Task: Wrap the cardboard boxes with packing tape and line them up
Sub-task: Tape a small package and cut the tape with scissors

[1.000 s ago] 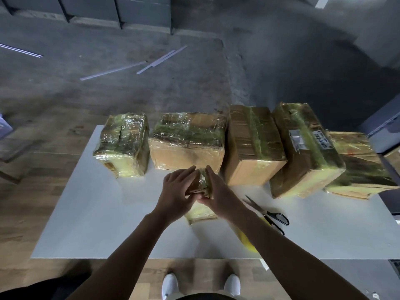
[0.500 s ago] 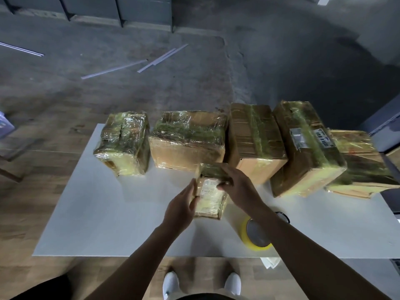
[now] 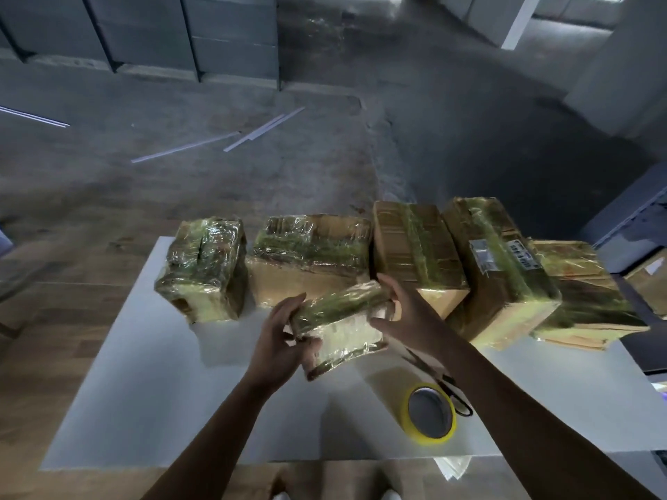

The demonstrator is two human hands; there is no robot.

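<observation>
A small tape-wrapped box [image 3: 339, 328] is held tilted just above the white table [image 3: 151, 384]. My left hand [image 3: 279, 341] grips its left end, fingers curled round the edge. My right hand [image 3: 408, 312] holds its right end, thumb in front and fingers behind. Behind it, several larger wrapped cardboard boxes stand in a row: one at the left [image 3: 204, 268], a wide one [image 3: 310, 254], a tall one [image 3: 415, 247], a labelled one [image 3: 501, 268] and a flat one at the far right [image 3: 584, 304].
A yellow roll of packing tape [image 3: 431, 413] lies near the table's front edge at the right, with black-handled scissors [image 3: 447, 384] partly under it. A scrap of plastic hangs off the front edge [image 3: 451, 467]. Thin white strips [image 3: 252, 133] lie on the floor beyond.
The small box has been lifted and turned from upright on the table to a tilted, sideways hold. My hands moved from its top to its two ends. The tape roll now shows fully.
</observation>
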